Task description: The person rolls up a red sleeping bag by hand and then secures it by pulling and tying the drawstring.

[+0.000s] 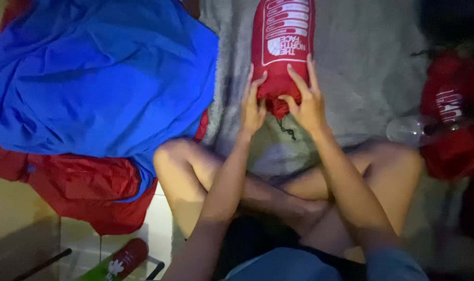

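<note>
Left hand (pixel 252 106), right hand (pixel 305 101): grip closed round stuffed red sack (pixel 281 47) mouth; contents hidden.

Smooth nylon sack (pixel 281 47); fuzzy rug (pixel 362 67)

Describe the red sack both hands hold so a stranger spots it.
On the grey rug, top centre, past the crossed legs, lies a red sack. The left hand and right hand pinch its gathered mouth. Unlike the other red fabric, it is stuffed cylindrical with a white panel.
</note>
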